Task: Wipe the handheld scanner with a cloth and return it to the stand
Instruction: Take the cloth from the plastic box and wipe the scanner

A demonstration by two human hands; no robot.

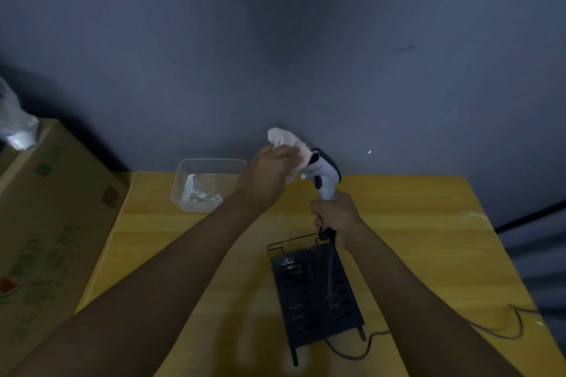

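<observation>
Two bare forearms reach in from the bottom edge, nearest the lens, over a yellow table [428,223]. The right hand [335,217] is closed around the lower handle of the scanner [323,176], holding it upright above the table, head tipped away from the camera. The scanner is white with a dark back edge, and its dark base shows just under the fist. The left hand [269,174] is clenched on a pale pink cloth [291,147], which is pressed against the scanner's head, up and to the left of the right fist. Part of the cloth bunches out above the knuckles.

Directly below the right fist, toward the camera, lies the stand [318,297], a dark slotted metal piece flat on the table with a thin wire frame at its far end. A dark cable [517,327] loops across the table below and to the right of the grip, near the right forearm.

Left of the left hand sits a clear tub [183,190] with something white inside; what it is cannot be told. Farther left, off the table, stands a cardboard box [46,208] with a plastic bag [15,119] on top. A dark wall [275,40] fills the background.
</observation>
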